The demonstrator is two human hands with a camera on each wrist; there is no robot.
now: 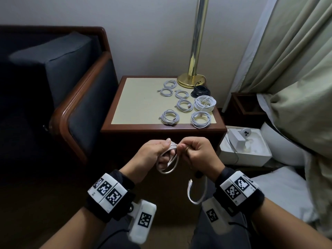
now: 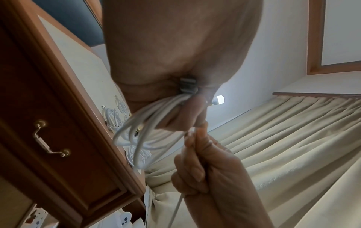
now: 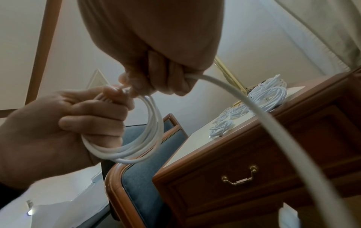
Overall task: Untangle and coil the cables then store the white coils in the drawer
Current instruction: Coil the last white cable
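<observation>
My left hand (image 1: 159, 151) grips a small coil of white cable (image 1: 169, 163) in front of the nightstand; the loops (image 3: 148, 138) hang round its fingers (image 3: 93, 121). My right hand (image 1: 195, 150) is closed on the same cable's loose tail (image 1: 197, 193), which curls down below the wrist and ends in a plug. The two hands touch at the thumbs. Several finished white coils (image 1: 185, 105) and a black coil (image 1: 200, 90) lie on the nightstand top (image 1: 140, 101). The drawer (image 3: 254, 174) with a brass handle (image 2: 48, 138) is shut.
A brass lamp base (image 1: 191, 80) stands at the back of the nightstand. A dark armchair (image 1: 71, 83) is on the left. On the right are curtains (image 1: 296, 60), bedding and an open white box (image 1: 246, 146) with small items.
</observation>
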